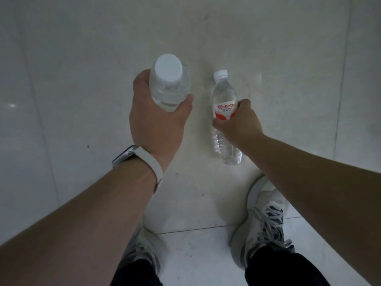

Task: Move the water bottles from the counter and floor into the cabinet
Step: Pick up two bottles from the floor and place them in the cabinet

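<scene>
Low over the tiled floor [82, 79], between two laced shoes [266, 219]: left hand [158, 124] wrapped round the body of the left bottle [169, 83], white cap [168, 67] pointing up at the camera. Right hand [239, 120] clasped round the label [224, 110] of the right bottle [223, 96], tilted, base toward the near side, contact with the floor impossible to judge. Probably best done with firm grips on the thin plastic, a slow rise, each bottle upright on the way to the cabinet, out of view. Printed in red on the label: "Wahaha"; smaller lines beneath unreadable.
</scene>
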Tool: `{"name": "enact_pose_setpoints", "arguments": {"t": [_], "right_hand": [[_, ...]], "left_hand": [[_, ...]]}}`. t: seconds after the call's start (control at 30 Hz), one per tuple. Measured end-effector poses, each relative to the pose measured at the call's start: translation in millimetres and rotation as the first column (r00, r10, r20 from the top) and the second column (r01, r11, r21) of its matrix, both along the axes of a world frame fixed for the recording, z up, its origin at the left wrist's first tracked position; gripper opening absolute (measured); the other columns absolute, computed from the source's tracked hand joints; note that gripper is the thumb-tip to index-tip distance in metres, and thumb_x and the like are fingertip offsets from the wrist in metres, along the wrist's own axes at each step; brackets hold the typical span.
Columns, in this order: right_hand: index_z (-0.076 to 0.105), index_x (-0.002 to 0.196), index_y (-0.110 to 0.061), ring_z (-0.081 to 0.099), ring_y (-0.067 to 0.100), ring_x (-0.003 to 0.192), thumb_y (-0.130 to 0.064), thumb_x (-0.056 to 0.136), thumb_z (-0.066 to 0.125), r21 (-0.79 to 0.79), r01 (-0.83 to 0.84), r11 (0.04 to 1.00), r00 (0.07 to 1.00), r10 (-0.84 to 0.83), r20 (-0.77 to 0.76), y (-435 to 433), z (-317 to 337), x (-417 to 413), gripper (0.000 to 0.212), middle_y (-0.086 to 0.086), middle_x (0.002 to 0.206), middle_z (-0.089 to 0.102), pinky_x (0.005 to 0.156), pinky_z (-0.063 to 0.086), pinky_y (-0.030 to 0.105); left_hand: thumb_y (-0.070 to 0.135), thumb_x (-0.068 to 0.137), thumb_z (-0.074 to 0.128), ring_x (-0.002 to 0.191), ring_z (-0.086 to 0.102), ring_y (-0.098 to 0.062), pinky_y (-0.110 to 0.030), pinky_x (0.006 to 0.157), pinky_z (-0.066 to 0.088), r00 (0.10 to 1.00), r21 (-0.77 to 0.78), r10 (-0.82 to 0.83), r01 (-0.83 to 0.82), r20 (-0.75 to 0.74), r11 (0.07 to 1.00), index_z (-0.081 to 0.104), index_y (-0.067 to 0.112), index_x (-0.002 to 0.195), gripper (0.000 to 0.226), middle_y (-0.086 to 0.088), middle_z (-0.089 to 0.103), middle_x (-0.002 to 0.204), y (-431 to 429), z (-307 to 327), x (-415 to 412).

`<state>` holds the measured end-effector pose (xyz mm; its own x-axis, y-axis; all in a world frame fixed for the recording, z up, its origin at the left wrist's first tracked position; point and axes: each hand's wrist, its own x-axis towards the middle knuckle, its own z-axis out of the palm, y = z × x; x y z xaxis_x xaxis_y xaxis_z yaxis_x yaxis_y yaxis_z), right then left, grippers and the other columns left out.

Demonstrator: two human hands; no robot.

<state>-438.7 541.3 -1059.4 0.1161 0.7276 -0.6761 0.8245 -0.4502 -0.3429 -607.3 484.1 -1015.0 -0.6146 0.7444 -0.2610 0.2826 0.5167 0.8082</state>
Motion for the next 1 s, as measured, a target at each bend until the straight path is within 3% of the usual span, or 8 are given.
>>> {"name": "enact_pose_setpoints", "arguments": {"t": [0.07, 0.2, 0.3, 0.43, 0.5, 0.67, 0.8, 1.0], "right_hand": [[0.042, 0.11, -0.016, 0.057, 0.01, 0.069, -0.035, 0.073, 0.077, -0.012, -0.009, 1.0, 1.0, 0.009, -0.001, 2, 4, -1, 0.053, -0.002, 0.091, 0.059, 0.05, 0.037, 0.024], [0.043, 0.109, -0.019, 0.059, 0.007, 0.071, -0.031, 0.073, 0.078, 0.0, -0.005, 1.0, 0.998, 0.005, -0.068, 0, 17, -1, 0.051, -0.007, 0.088, 0.058, 0.051, 0.04, 0.021], [0.044, 0.108, -0.023, 0.057, 0.002, 0.072, -0.032, 0.072, 0.08, 0.051, -0.013, 0.999, 0.993, 0.019, -0.114, -6, 41, -4, 0.052, -0.011, 0.09, 0.058, 0.053, 0.038, 0.017], [0.047, 0.107, -0.028, 0.06, 0.003, 0.074, -0.036, 0.071, 0.082, 0.111, -0.088, 0.99, 0.977, 0.107, -0.183, -8, 95, -11, 0.05, -0.011, 0.09, 0.06, 0.058, 0.045, 0.016], [0.048, 0.109, -0.029, 0.062, 0.006, 0.078, -0.036, 0.071, 0.082, 0.133, -0.102, 0.986, 0.968, 0.129, -0.217, -4, 128, -13, 0.051, -0.009, 0.094, 0.062, 0.064, 0.051, 0.02], [0.049, 0.11, -0.033, 0.062, 0.008, 0.083, -0.036, 0.069, 0.082, 0.212, -0.072, 0.975, 0.961, 0.125, -0.246, 16, 227, -19, 0.052, -0.009, 0.099, 0.062, 0.069, 0.053, 0.024], [0.045, 0.112, -0.033, 0.062, 0.007, 0.084, -0.035, 0.068, 0.083, 0.262, -0.066, 0.963, 0.961, 0.132, -0.243, 34, 319, -32, 0.059, -0.009, 0.103, 0.062, 0.069, 0.053, 0.026], [0.043, 0.118, -0.028, 0.06, 0.015, 0.095, -0.031, 0.064, 0.087, 0.341, -0.07, 0.937, 0.941, 0.175, -0.288, 40, 460, -71, 0.069, -0.003, 0.11, 0.06, 0.077, 0.05, 0.029]], "left_hand": [[0.04, 0.075, 0.086, 0.093, 0.052, 0.025, -0.005, 0.083, 0.043, 1.0, -0.018, -0.017, 0.017, 0.005, 1.0, 0.052, 0.022, 0.132, 0.069, 0.038, 0.05, 0.102, 2, 1, -4], [0.038, 0.076, 0.087, 0.086, 0.055, 0.013, -0.012, 0.084, 0.048, 0.998, -0.059, -0.064, 0.064, -0.001, 0.996, 0.054, 0.022, 0.131, 0.066, 0.037, 0.051, 0.099, -1, 10, -13], [0.037, 0.076, 0.087, 0.088, 0.055, 0.021, -0.012, 0.083, 0.05, 0.997, -0.086, -0.073, 0.074, 0.012, 0.994, 0.055, 0.024, 0.129, 0.063, 0.037, 0.053, 0.098, -7, 26, -16], [0.038, 0.076, 0.087, 0.094, 0.063, 0.002, -0.027, 0.089, 0.056, 0.997, -0.106, -0.067, 0.069, 0.023, 0.992, 0.056, 0.029, 0.124, 0.058, 0.036, 0.056, 0.097, -14, 64, -16], [0.04, 0.075, 0.088, 0.095, 0.064, 0.001, -0.03, 0.09, 0.057, 0.997, -0.116, -0.064, 0.069, 0.045, 0.991, 0.057, 0.031, 0.123, 0.058, 0.036, 0.059, 0.097, -11, 89, -17], [0.036, 0.074, 0.09, 0.086, 0.057, 0.027, -0.002, 0.078, 0.046, 0.992, -0.096, -0.085, 0.094, 0.091, 0.991, 0.057, 0.031, 0.125, 0.061, 0.04, 0.058, 0.095, 6, 172, -27], [0.031, 0.073, 0.091, 0.082, 0.054, 0.031, 0.004, 0.072, 0.041, 0.99, -0.043, -0.106, 0.11, 0.091, 0.993, 0.059, 0.028, 0.124, 0.06, 0.039, 0.057, 0.092, 19, 261, -45], [0.028, 0.072, 0.09, 0.085, 0.052, 0.032, 0.004, 0.075, 0.042, 0.99, 0.006, -0.12, 0.12, 0.07, 0.993, 0.059, 0.029, 0.123, 0.06, 0.037, 0.056, 0.099, 15, 406, -93]]}}
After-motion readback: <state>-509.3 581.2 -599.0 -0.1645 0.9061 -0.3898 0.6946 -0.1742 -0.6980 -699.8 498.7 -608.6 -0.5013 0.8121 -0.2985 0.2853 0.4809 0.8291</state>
